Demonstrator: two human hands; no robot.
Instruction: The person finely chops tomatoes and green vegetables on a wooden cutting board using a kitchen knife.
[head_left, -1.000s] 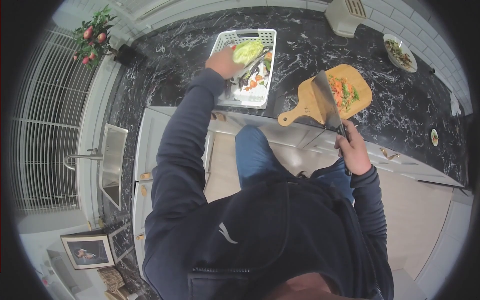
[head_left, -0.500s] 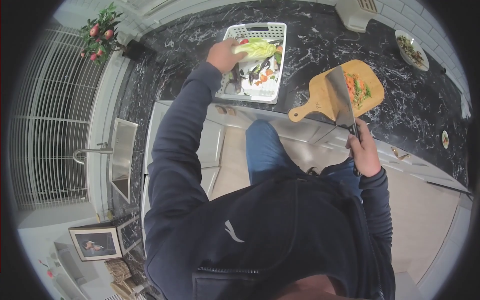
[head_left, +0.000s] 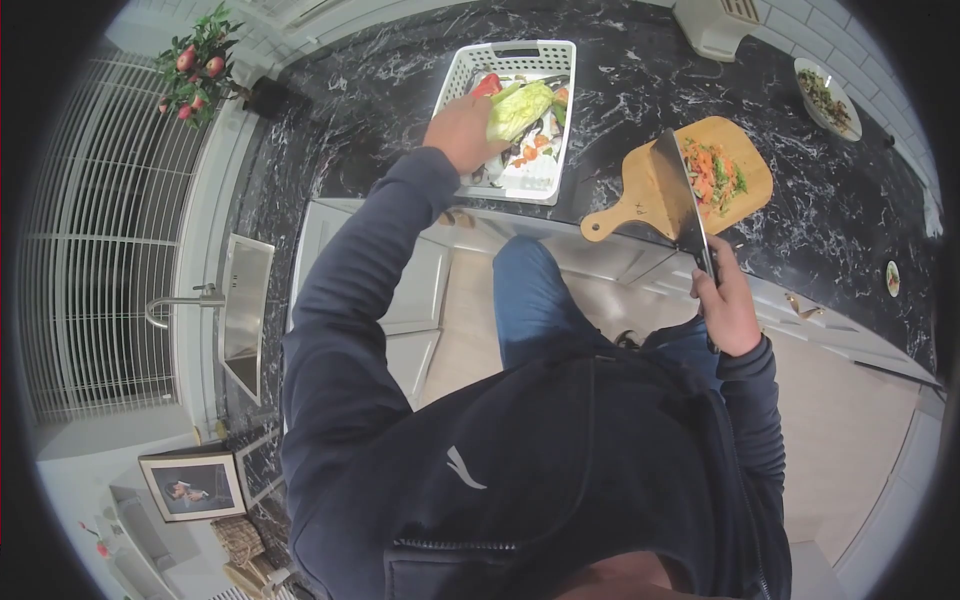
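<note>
My left hand point(head_left: 463, 137) is over the white plastic basket point(head_left: 549, 190), closed round the near end of a pale green napa cabbage point(head_left: 521, 108). The cabbage lies tilted in the basket, its leafy end toward the right, and the grip partly hides its base. A red vegetable point(head_left: 488, 85) and orange pieces point(head_left: 531, 151) lie beside it. My right hand point(head_left: 730, 299) is wrapped round the black handle of a kitchen knife point(head_left: 682, 190). Its broad blade rests over the wooden cutting board point(head_left: 636, 198), beside chopped orange and green vegetables point(head_left: 714, 176).
A bowl of chopped food point(head_left: 827, 98) stands at the back right of the dark marbled counter point(head_left: 390, 70). Near it is a cream-coloured block point(head_left: 716, 27) with slots. The sink point(head_left: 246, 310) is at left, with a plant bearing red fruit point(head_left: 200, 70) beyond it.
My left hand has shifted nearer and slightly right, turning the napa cabbage to a steeper angle and uncovering the red vegetable. My right hand and the knife have barely moved.
</note>
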